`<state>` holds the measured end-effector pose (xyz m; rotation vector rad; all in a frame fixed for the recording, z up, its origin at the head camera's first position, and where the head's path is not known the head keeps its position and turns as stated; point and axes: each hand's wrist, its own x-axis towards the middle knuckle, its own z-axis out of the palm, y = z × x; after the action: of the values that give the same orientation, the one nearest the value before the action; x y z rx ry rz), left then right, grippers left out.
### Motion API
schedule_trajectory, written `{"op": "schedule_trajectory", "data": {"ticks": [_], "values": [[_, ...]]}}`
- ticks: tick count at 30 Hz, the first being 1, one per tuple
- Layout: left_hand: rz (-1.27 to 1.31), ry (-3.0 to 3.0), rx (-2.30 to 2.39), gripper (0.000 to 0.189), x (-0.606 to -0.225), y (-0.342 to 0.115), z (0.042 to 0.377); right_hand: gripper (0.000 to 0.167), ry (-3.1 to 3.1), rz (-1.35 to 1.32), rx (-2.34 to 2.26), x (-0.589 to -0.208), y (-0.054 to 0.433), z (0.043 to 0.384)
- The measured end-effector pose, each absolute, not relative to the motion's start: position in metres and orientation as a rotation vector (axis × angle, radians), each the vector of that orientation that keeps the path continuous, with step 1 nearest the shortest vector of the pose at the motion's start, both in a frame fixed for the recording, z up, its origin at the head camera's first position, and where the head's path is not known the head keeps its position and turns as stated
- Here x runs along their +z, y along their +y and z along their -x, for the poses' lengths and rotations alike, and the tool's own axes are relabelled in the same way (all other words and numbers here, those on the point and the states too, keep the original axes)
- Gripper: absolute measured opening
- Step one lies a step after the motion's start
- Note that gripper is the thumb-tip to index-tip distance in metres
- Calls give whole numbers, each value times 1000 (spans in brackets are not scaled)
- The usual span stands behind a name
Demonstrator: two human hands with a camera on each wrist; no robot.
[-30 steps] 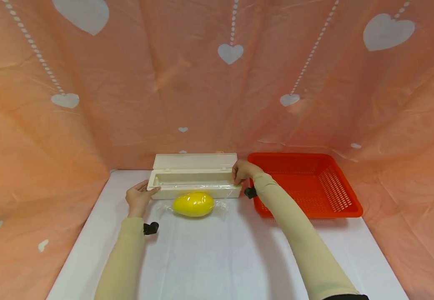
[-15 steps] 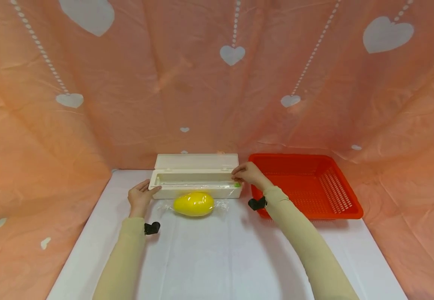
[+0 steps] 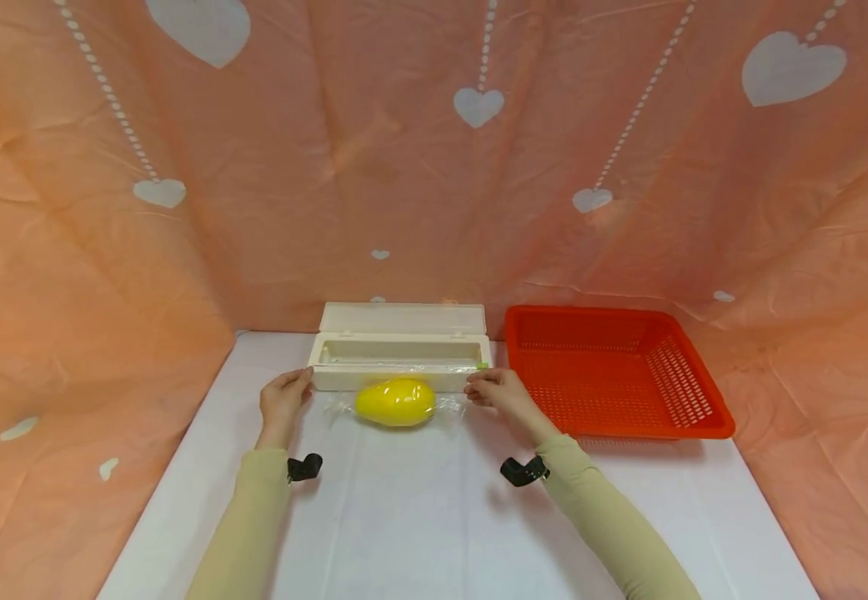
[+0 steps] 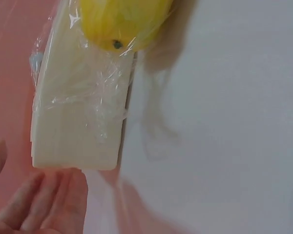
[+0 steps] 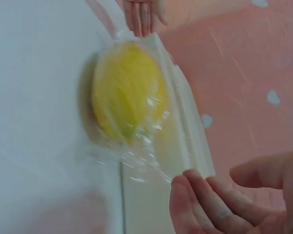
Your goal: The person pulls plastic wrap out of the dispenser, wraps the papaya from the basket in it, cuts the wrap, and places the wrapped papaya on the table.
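Observation:
A long white cling film box [image 3: 336, 380] lies at the back of the table, its lid [image 3: 403, 318] raised behind it. Clear film runs from the box around a yellow mango-like fruit [image 3: 396, 403] in front. My left hand [image 3: 282, 403] is at the box's left end; in the left wrist view its fingers [image 4: 53, 200] lie nearly straight right at that end, thumb apart. Near the box's front right corner, beside the film's loose end, is my right hand [image 3: 504, 395]. Its fingers [image 5: 219, 204] are loosely bent with the thumb apart. A small green slider [image 3: 483, 366] sits at the box's right end.
A red plastic basket [image 3: 719, 421] with perforated sides stands to the right of the box. Behind the white table [image 3: 403, 517] hangs an orange-pink cloth [image 3: 373, 192] with white hearts. A black camera mount [image 3: 524, 472] juts inward from the right wrist.
My right hand has left the box's right end and come down toward me to its front corner, uncovering the green slider. My left hand stays at the left end. The head view has shifted slightly.

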<state>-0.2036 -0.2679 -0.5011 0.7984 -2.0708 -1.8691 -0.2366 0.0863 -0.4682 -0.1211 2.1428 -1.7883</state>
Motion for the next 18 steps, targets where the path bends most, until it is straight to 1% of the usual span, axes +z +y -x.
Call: {"op": "schedule_trajectory", "data": {"ticks": [3, 5, 8, 13, 15, 18], "values": [[-816, -2069, -1939, 44, -501, -266, 200, 23, 2254, 105, -1761, -477, 83, 226], [-830, -2080, -1968, 46, -501, -264, 198, 24, 2354, 108, -1708, -481, 80, 221], [-826, -2121, -1996, 50, -501, -260, 195, 31, 2446, 97, -1631, -487, 77, 215], [-763, -2115, -2085, 53, -504, -256, 193, 45, 2361, -4, -1658, -501, 74, 214], [-743, -2093, -2141, 54, -506, -255, 194, 46, 2300, -17, -1729, -507, 73, 216], [-697, -2102, -2204, 56, -510, -253, 194, 40, 2210, 10, -1881, -517, 71, 220]]}}
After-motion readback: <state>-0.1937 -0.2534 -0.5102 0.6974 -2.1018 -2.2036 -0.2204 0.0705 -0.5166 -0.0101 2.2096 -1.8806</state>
